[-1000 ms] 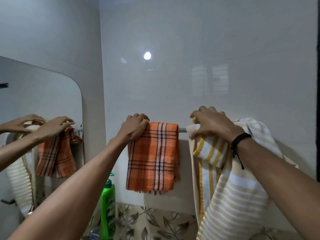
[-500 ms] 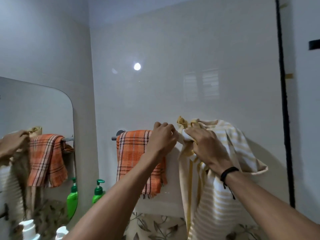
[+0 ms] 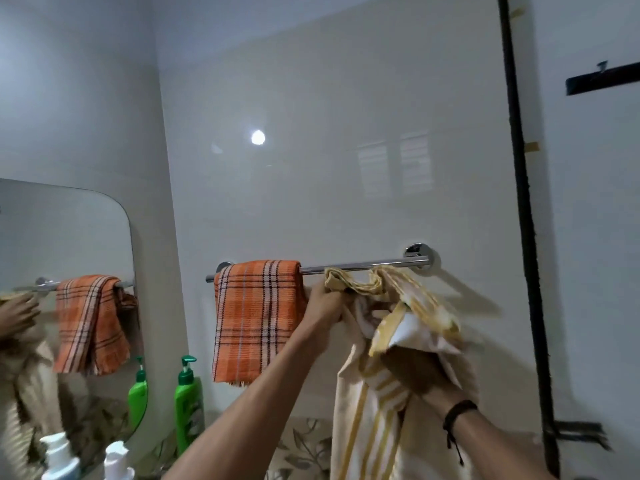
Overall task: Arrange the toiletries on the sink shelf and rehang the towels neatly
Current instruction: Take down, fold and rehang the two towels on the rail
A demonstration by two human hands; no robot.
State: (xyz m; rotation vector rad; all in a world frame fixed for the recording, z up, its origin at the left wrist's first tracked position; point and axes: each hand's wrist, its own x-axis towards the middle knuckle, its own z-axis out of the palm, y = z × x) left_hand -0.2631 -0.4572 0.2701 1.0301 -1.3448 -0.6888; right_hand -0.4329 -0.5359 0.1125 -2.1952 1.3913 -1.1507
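An orange plaid towel hangs folded over the left part of the chrome towel rail. A cream towel with yellow stripes is off the rail, bunched just below it. My left hand grips its upper edge beside the orange towel. My right hand holds the bunched cloth lower down, partly covered by a fold. A green pump bottle stands below the orange towel, by the corner. Two white bottle tops show at the bottom left.
A mirror on the left wall reflects the towels, my hand and the green bottle. A black vertical pipe runs down the wall on the right, with a dark bracket beyond it. Leaf-patterned tiles line the wall below.
The striped towel has come off the rail, leaving its right half bare. My right hand has dropped lower with the bunched cloth; my left hand keeps hold of the upper edge.
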